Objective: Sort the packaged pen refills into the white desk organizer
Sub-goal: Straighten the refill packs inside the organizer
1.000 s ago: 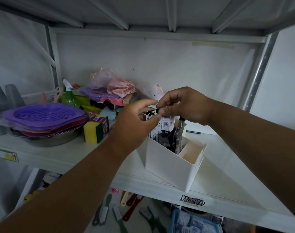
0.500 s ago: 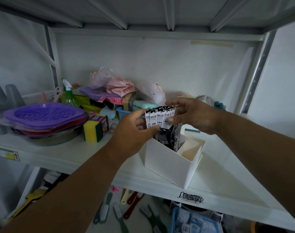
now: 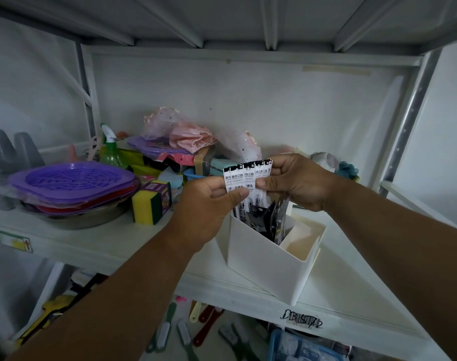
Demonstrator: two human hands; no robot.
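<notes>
**Both hands holding a fan of refill packets over the organizer**

Head view: the left hand (image 3: 209, 204) and the right hand (image 3: 295, 182) are together gripping a fanned row of packaged pen refills (image 3: 247, 175), white packets with black print. The left fingers are curling round the lower left part of the fan with the thumb pressing on its front; the right fingers (image 3: 265, 184) are pinching its right side. The packets are standing upright, their lower ends reaching down into the near-left compartment of the white desk organizer (image 3: 269, 267), which is sitting on the white shelf (image 3: 118, 243). Dark packets are already standing in that compartment; the compartment to the right is showing only its pale floor. Left of the hands, a yellow-green sponge (image 3: 146, 208) is resting near a steel bowl (image 3: 79, 217) carrying purple trays (image 3: 71, 181). A green spray bottle (image 3: 111, 152) is standing behind.
</notes>
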